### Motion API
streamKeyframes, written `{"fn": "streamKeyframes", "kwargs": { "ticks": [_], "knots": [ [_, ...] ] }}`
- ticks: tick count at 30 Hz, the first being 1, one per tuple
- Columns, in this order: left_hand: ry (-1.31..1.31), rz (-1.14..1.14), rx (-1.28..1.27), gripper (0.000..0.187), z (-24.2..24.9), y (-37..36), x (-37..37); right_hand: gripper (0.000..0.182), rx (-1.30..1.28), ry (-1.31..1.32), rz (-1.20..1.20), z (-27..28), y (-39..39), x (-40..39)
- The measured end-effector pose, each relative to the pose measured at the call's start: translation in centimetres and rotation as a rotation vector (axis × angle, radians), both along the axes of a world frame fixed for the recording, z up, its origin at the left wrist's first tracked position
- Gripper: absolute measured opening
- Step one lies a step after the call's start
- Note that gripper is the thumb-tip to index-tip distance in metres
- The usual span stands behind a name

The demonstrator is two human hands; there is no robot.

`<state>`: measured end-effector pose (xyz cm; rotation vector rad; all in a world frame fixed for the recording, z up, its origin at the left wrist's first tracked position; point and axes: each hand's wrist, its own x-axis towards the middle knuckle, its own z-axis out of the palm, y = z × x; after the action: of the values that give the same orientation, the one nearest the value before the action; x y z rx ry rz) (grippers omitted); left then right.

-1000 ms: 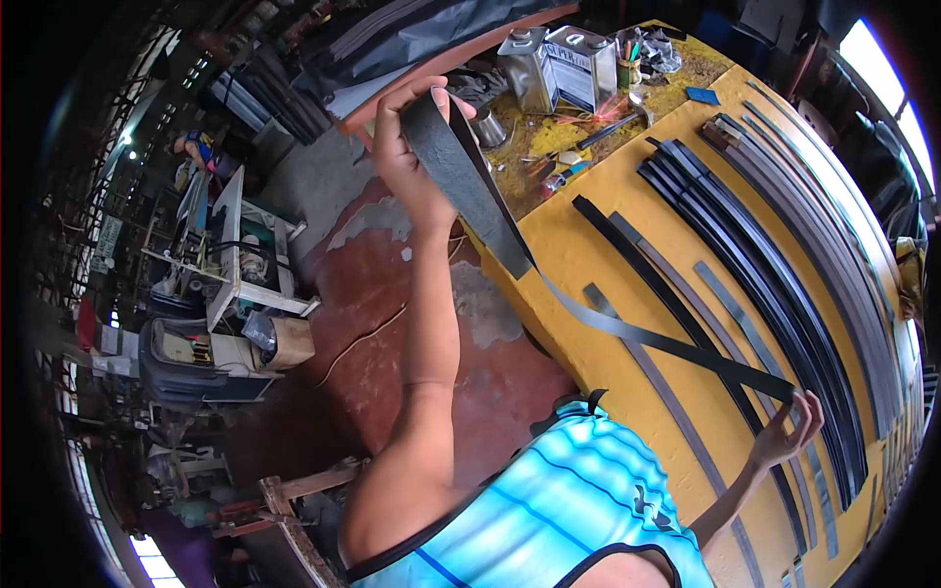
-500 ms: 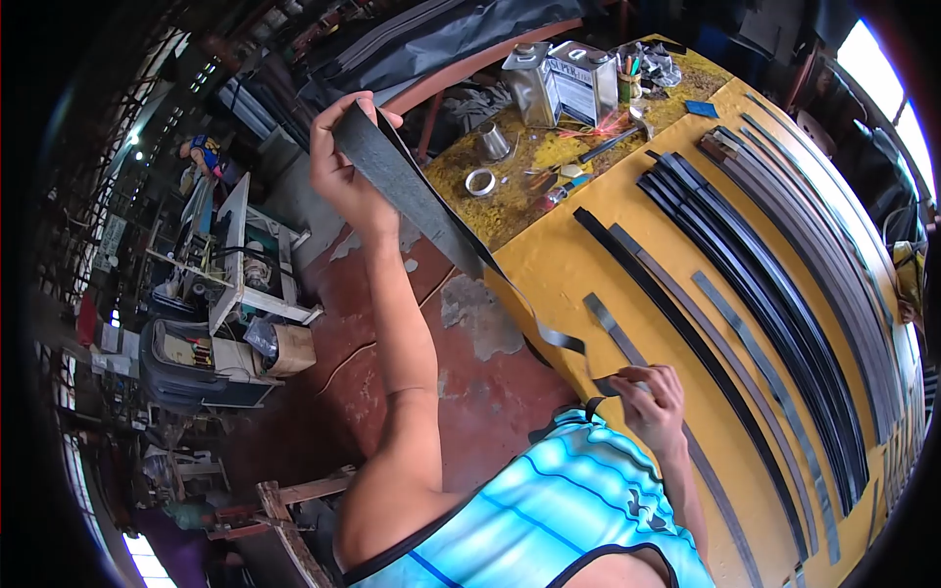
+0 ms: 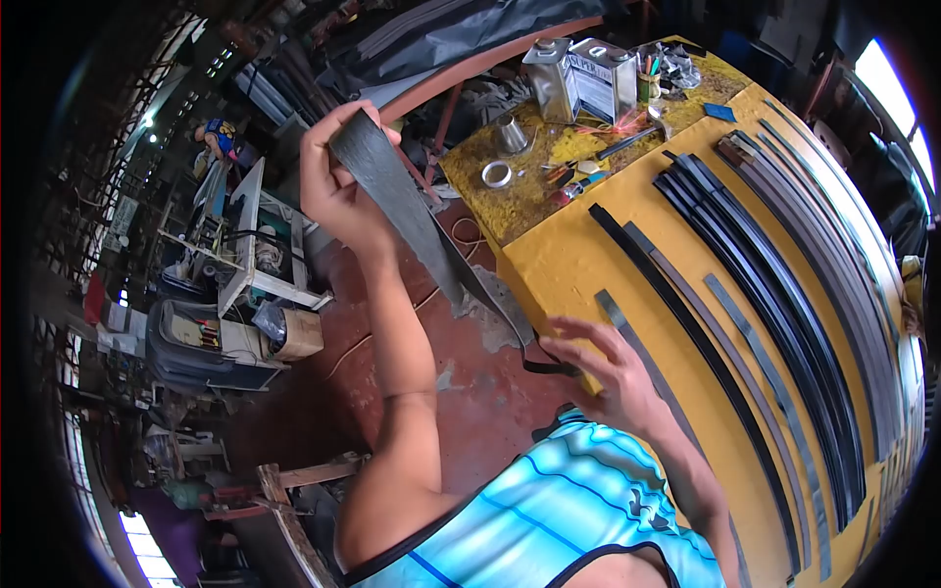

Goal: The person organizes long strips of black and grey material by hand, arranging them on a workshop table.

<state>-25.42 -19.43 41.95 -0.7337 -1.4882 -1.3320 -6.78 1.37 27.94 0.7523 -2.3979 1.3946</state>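
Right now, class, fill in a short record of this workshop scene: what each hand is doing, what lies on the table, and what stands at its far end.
Left hand: left hand raised, gripping the top end of a dark strip
Right hand: right hand open-fingered at the strip's lower end, by the table edge
Table: yellow table with many long dark strips laid side by side
Far end: two metal cans, a funnel, a ring
Clothing: blue striped shirt
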Motion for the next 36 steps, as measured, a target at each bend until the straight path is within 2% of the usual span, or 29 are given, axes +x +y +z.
{"fn": "streamKeyframes", "kwargs": {
  "ticks": [1, 3, 5, 7, 9, 11, 12, 13, 15, 16, 21, 23, 27, 29, 31, 36],
  "knots": [
    [0.003, -0.004, -0.003, 0.021, -0.2, 0.1, 0.4, 0.066, -0.06, 0.024, 0.02, 1.0, -0.3, -1.0],
    [0.122, 0.227, -0.152, 0.025, -0.9, 0.2, 1.1, 0.066, -0.128, 0.012, 0.014, 4.2, -1.4, -2.5],
    [0.262, 0.24, -0.235, 0.029, -1.6, 0.7, 1.7, 0.068, -0.347, 0.046, -0.118, 7.2, -2.9, -3.9],
    [0.399, 0.263, -0.31, 0.029, -2.2, 0.6, 1.4, 0.065, -0.364, 0.088, -0.104, 7.7, -3.6, -5.7],
    [0.404, 0.267, -0.291, 0.029, -2.7, 0.6, 1.3, 0.062, -0.38, 0.13, -0.082, 6.8, -3.9, -6.5],
    [0.517, 0.354, -0.374, 0.028, -2.6, 0.1, 1.0, 0.055, -0.517, 0.081, 0.011, 5.4, -3.8, -6.8],
    [0.559, 0.456, -0.5, 0.027, -1.7, 0.1, 1.8, 0.05, -0.464, 0.01, -0.022, 5.6, -3.3, -5.9],
    [0.557, 0.456, -0.501, 0.027, -1.8, -0.1, 1.6, 0.05, -0.464, 0.008, -0.021, 5.4, -2.8, -5.4],
    [0.575, 0.475, -0.589, 0.027, -2.4, -0.5, 1.0, 0.047, -0.737, -0.435, 0.163, 4.9, -2.1, -4.5],
    [0.575, 0.483, -0.592, 0.026, -2.6, -0.6, 0.8, 0.04, -0.758, -0.428, 0.169, 5.1, -1.8, -4.1],
    [0.578, 0.509, -0.608, 0.028, -3.6, -1.7, -0.2, 0.03, -0.675, -0.511, 0.154, 4.3, 0.8, -2.7],
    [0.558, 0.521, -0.598, 0.027, -3.9, -2.0, -0.5, 0.03, -0.5, -0.567, 0.206, 3.8, 1.7, -1.8],
    [0.479, 0.483, -0.542, 0.024, -4.8, -2.7, -1.5, 0.027, -0.462, -0.35, 0.161, 2.0, 0.5, -1.0],
    [0.45, 0.455, -0.546, 0.025, -5.1, -2.8, -1.7, 0.029, -0.456, -0.334, 0.163, 2.5, 0.2, -0.6],
    [0.433, 0.468, -0.583, 0.024, -4.9, -3.3, -1.4, 0.03, -0.377, -0.389, 0.103, 2.5, 0.1, -0.3],
    [0.441, 0.529, -0.573, 0.02, -4.9, -4.2, -1.8, 0.031, -0.515, -0.619, 0.088, 2.0, -0.1, 0.7]
  ]
}}
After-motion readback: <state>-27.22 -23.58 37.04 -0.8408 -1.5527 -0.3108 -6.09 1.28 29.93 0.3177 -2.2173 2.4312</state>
